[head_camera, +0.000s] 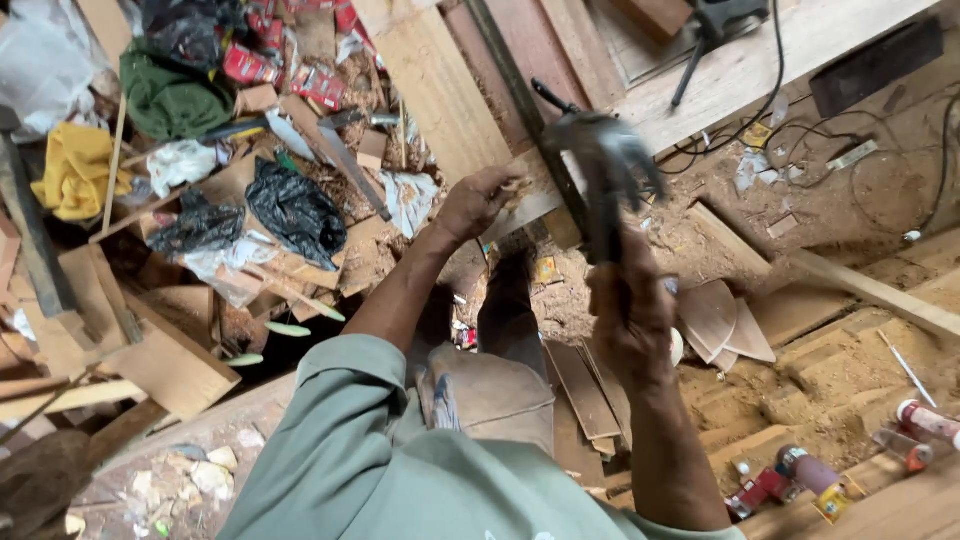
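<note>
2 hands busy: right hand (632, 318) is fisted round a hammer (607, 170), handle upright, head above the grip. Left hand (478, 203) pinches something tiny on the plank (440, 90), just left, well clear.

The left hand (478, 203) rests on a plank (450, 95) far centre; the right hand (630, 320) holds a hammer (605, 165) just right of it — rags (170, 95) far left, tubes (925, 425) near right.

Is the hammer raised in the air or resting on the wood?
Raised. The right hand grips the hammer by its handle, its blurred head clear of the plank that the left hand touches.
</note>
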